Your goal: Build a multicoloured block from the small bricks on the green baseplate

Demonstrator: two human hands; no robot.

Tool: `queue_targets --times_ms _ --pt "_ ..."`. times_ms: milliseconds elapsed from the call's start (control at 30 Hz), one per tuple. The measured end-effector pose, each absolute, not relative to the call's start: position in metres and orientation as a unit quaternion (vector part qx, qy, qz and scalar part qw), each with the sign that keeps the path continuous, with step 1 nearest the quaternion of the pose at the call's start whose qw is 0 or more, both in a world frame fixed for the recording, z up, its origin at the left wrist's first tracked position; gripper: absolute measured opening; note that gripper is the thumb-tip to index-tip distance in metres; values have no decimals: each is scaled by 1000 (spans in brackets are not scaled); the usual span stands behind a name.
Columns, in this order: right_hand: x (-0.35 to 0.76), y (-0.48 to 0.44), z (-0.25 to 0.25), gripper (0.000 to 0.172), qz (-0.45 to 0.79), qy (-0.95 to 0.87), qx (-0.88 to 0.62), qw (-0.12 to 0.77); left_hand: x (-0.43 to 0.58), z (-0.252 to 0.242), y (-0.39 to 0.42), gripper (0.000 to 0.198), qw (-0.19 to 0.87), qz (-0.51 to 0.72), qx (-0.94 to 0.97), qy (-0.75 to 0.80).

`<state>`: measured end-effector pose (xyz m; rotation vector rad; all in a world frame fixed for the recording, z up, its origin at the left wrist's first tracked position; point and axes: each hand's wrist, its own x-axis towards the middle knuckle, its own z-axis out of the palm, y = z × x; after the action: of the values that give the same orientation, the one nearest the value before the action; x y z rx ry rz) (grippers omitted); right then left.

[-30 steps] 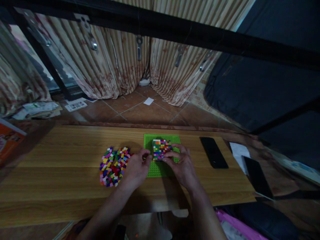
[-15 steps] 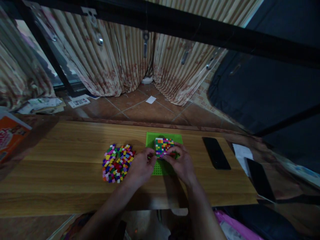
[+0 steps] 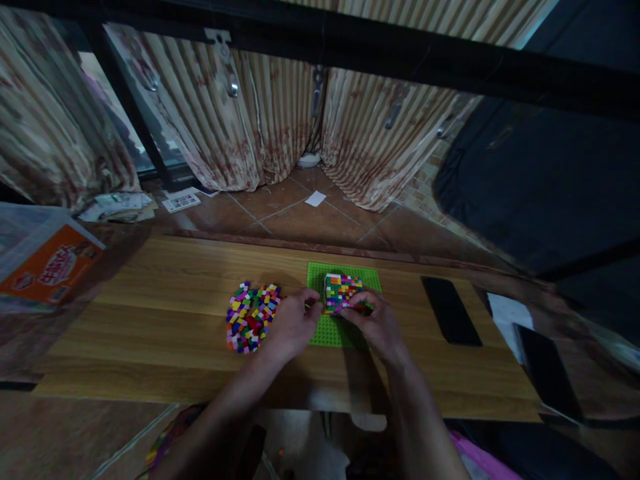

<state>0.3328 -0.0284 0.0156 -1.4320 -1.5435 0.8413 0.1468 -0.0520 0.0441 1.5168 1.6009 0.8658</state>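
A multicoloured brick block (image 3: 342, 291) stands on a green baseplate (image 3: 328, 329) in the middle of the wooden table (image 3: 150, 320). My left hand (image 3: 294, 326) rests at the block's left side with its fingertips pinched close to it. My right hand (image 3: 379, 326) curls round the block's near right side, fingers pressed against it. A flat heap of loose coloured bricks (image 3: 250, 316) lies just left of my left hand.
A black phone (image 3: 451, 311) lies right of the baseplate, with a white paper (image 3: 505, 309) and a second dark phone (image 3: 548, 372) further right. An orange printed box (image 3: 47, 264) sits at the far left. Curtains and a tiled floor lie beyond the table.
The view has swung left, so everything sits further right in frame. Both hands stay at the block, with the fingers closed in a little tighter on it.
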Motion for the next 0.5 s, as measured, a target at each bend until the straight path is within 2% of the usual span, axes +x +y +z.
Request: queue_targets --times_ms 100,267,367,500 --pt "339 -27 19 25 361 -562 -584 461 129 47 -48 24 355 362 579 639" --pt "339 -28 31 24 334 -421 -575 617 90 50 -40 26 299 387 546 681" --pt "328 -33 37 23 278 -436 -577 632 60 52 -36 29 239 374 499 744" --pt "301 -49 39 18 260 -508 -560 601 20 56 -37 32 165 304 449 824"
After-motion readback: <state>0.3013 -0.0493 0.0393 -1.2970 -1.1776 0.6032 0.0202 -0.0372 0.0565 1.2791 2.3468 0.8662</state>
